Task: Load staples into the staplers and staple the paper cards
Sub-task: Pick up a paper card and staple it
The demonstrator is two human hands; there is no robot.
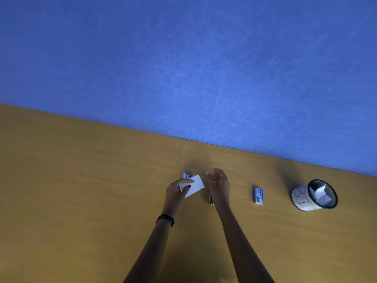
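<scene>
A: The card?
B: White, plain, tilted — pinched by the left hand, over the table.
A: The right hand?
B: Curled just beside it; its grip cannot be told. A staple box is seen further right.

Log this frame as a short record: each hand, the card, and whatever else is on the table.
left hand: pinches a white card
right hand: fingers curled beside the card; what it holds is unclear
staple box: blue, flat on the table, right of the hands
cup: white with a black rim, paper inside, far right
blue item: behind the card, mostly hidden
</scene>
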